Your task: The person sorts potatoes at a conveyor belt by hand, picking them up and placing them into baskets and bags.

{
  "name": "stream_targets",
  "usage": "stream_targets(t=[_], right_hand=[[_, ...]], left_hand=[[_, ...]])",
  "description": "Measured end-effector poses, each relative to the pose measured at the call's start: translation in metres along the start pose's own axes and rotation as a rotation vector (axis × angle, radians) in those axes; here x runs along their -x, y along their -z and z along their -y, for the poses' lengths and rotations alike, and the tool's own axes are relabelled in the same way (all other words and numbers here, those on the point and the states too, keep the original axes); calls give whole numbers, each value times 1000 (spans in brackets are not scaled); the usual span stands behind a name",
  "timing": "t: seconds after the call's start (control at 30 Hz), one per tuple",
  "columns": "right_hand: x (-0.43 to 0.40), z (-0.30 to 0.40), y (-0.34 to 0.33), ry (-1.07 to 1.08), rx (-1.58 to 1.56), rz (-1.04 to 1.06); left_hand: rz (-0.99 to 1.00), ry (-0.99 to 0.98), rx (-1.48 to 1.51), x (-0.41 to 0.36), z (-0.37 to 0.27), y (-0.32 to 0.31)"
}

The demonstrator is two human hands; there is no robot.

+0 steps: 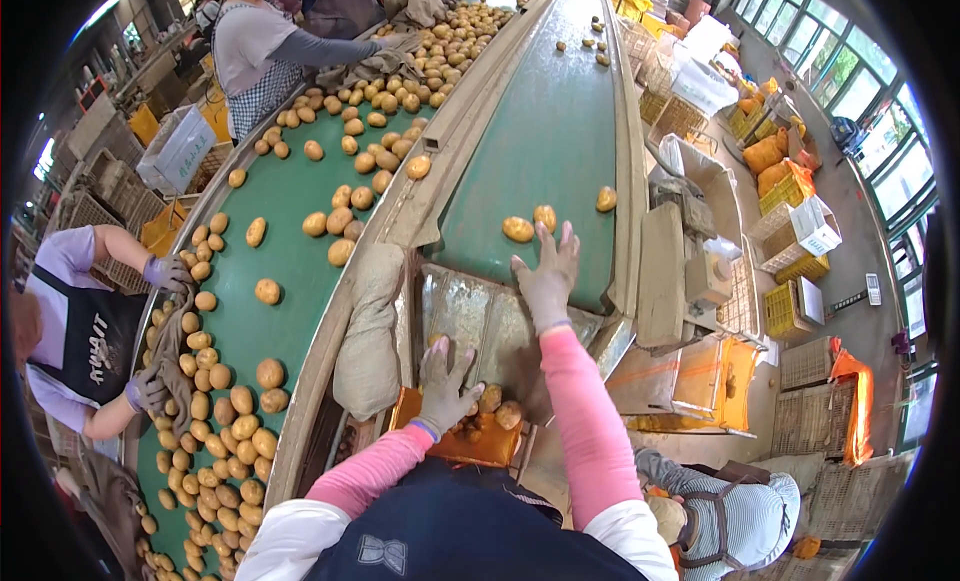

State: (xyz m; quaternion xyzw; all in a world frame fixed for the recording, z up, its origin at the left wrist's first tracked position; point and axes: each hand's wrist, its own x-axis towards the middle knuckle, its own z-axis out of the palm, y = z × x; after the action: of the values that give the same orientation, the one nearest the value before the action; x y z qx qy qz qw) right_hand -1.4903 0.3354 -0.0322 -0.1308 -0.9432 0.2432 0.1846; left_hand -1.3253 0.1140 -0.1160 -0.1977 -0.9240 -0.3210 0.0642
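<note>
My right hand (pixel 549 284), in a pale glove, reaches over the lower end of a green conveyor belt (pixel 525 146) with its fingers apart. Two potatoes lie just beyond its fingertips, an oval potato (pixel 517 229) and a rounder potato (pixel 545 217). Another potato (pixel 606 199) sits near the belt's right edge. My left hand (pixel 448 392), gloved too, is spread over a metal chute (pixel 480 311). A potato partly shows behind its fingertips. Below the chute, an orange mesh bag (pixel 480 447) holds several potatoes, partly hidden by my left hand. Neither hand grips anything.
A wider green belt (pixel 300 183) full of potatoes runs on my left, past a wooden rail (pixel 330 311). A stuffed cloth bundle (pixel 369 333) lies beside the chute. Co-workers (pixel 82 333) stand along the far side. A person (pixel 739 517) bends at lower right, near crates (pixel 814 386).
</note>
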Motion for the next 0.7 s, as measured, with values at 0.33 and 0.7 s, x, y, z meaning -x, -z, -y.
stream_targets(t=[0.33,0.7], right_hand=[[-78,50,-31,-183,93,331],[-95,68,11,113,374,-42]], left_hand=[[330,85,123,-3,18,-5],[557,-379,74,22,5,4]])
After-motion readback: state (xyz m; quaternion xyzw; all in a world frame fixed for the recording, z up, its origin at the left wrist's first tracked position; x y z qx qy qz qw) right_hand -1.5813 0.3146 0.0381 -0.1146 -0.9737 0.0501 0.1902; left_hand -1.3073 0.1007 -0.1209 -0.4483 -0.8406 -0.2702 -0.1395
